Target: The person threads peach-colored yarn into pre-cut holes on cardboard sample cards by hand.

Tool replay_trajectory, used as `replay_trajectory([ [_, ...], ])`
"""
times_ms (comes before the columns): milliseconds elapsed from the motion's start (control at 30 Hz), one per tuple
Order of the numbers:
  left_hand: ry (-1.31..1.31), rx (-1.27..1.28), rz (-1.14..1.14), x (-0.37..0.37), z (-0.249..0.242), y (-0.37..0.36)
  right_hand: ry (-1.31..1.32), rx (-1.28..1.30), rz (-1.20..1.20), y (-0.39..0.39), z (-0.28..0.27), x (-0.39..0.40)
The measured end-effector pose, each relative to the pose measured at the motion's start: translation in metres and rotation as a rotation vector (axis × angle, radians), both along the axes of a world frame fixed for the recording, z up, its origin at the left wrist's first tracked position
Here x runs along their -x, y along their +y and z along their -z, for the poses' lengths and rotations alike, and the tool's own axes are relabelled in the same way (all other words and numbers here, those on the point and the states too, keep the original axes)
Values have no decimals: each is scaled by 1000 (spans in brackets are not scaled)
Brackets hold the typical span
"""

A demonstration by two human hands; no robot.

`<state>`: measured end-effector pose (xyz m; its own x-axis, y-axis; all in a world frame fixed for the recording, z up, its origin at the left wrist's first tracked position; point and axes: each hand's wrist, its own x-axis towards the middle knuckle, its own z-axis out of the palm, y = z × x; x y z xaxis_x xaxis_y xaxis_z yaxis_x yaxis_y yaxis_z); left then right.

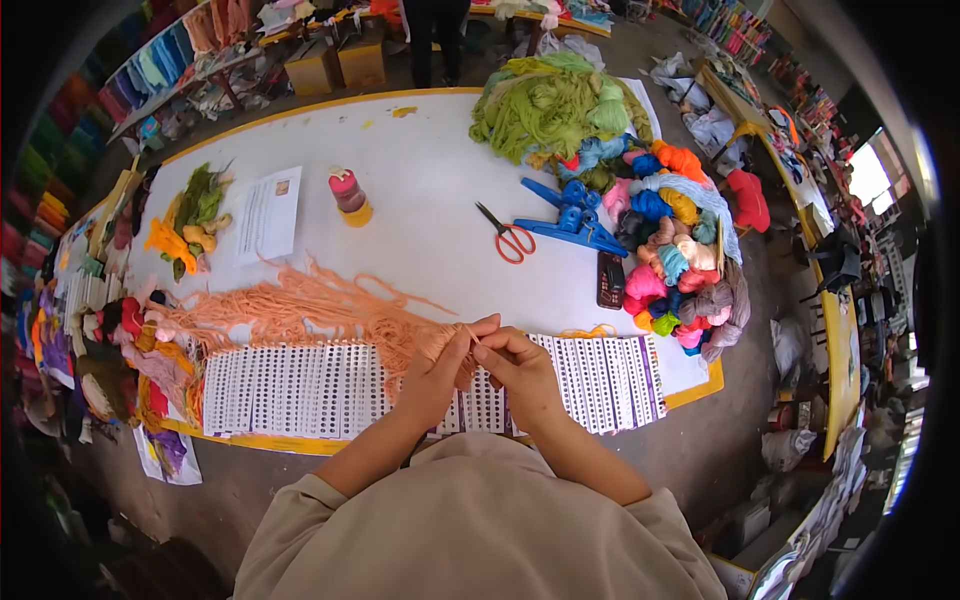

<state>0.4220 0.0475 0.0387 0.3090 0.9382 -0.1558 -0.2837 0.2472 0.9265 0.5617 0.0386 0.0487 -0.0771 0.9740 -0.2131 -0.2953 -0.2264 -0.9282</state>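
My left hand point(437, 378) is closed around a bunch of peach yarn point(300, 308), whose loose strands spread leftward across the table. Close beside it, my right hand point(525, 378) pinches a thin strand of the same yarn, fingertips nearly touching the left ones. Beneath both hands, a long row of white cards with punched holes point(290, 390) lines the table's front edge. Parts of the cards and the yarn are hidden behind my hands and forearms.
Orange-handled scissors point(514, 243), a blue plastic tool point(580, 220), a dark phone point(610, 280) and coloured skeins point(680, 225) lie to the right. Green yarn point(545, 105) is heaped behind. A printed sheet point(269, 215) and a pink-topped bottle point(348, 192) are further left. Someone stands point(435, 40) beyond the table.
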Motion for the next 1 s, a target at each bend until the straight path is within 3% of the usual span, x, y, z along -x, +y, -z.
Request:
replay_trajectory([
  [67, -125, -38, -27, 0, 3, 3, 83, 57, -12, -2, 1, -2],
  [200, -87, -93, -9, 5, 1, 5, 69, 89, -12, -2, 2, -3],
  [300, -84, 37, -6, 3, -4, 3, 59, 100, -2, 0, 1, -4],
  [367, -349, -1, -26, -5, -1, 3, 164, 114, 4, 1, 0, -6],
  [700, -80, -24, 119, 3, 9, 5, 5, 13, -104, 2, 11, -5],
  [800, -186, 70, 124, 3, 9, 10, -30, 45, -15, 4, 4, -5],
  [867, -352, 127, -21, -4, 18, 11, 111, 129, 24, 5, 5, -7],
  [1000, -410, 143, -69, -5, 6, 9, 111, 136, 9, 6, 5, -7],
])
